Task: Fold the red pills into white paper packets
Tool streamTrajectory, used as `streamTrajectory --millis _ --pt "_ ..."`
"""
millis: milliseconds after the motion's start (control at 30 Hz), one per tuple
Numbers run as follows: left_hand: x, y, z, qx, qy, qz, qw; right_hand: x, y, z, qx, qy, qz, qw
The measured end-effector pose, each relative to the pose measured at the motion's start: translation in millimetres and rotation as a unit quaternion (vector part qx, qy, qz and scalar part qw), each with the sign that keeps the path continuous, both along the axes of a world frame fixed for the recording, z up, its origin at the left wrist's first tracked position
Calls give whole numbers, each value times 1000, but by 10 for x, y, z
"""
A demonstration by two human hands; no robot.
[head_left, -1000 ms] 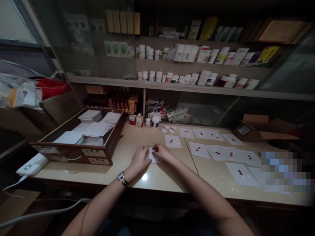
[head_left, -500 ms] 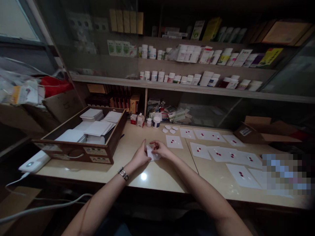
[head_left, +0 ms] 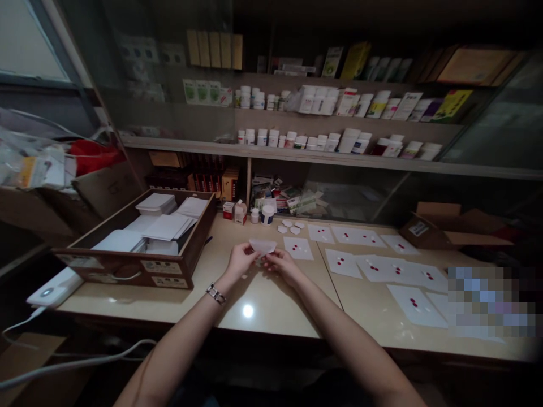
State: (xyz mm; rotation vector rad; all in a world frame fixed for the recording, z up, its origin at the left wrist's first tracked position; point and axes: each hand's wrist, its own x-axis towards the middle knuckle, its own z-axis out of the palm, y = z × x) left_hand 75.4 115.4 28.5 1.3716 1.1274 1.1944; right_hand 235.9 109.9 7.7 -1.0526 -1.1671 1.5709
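Between my two hands is a partly folded white paper (head_left: 263, 246), raised just above the table. My left hand (head_left: 243, 261) pinches its left side, and my right hand (head_left: 282, 264) grips the right side with curled fingers. Whatever lies inside the folds is hidden. Just beyond sits a small group of folded paper packets (head_left: 291, 227). A flat paper sheet (head_left: 298, 249) with red and white pills lies right of my hands, and several more pill-topped sheets (head_left: 343, 263) spread further right.
On the left stands a wooden drawer (head_left: 199, 249) holding stacks of white paper. Small boxes (head_left: 240, 213) and a white bottle (head_left: 267, 215) stand at the table's back. Shelves of medicine bottles (head_left: 311, 143) rise behind. An open cardboard box (head_left: 428, 229) sits at the far right.
The paper has been lifted from the tabletop and turned, its folded edge now showing wide between both hands. My right hand has shifted from above the paper to its right side.
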Motion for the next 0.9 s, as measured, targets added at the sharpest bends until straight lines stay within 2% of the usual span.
streamTrajectory --millis 133,233,333,467,600,767,900 --pt "86 -31 -84 41 38 23 998 -30 48 -115 -12 51 -3 999" --pt "89 -68 -136 83 77 27 993 -21 73 -174 -17 50 -4 999" --pt "42 -59 -157 91 87 25 992 -8 71 -184 -22 30 -10 999" --pt "-23 -18 -165 57 57 33 996 -9 35 -137 -15 2 -20 1000" --pt "-36 -20 -156 3 21 23 999 -17 5 -93 30 -24 -50 998" --pt "-25 -63 -117 8 13 13 1000 -12 16 -83 50 -58 -93 993" --pt "-13 -63 -140 -20 0 8 1000 -9 20 -92 50 -58 -82 994"
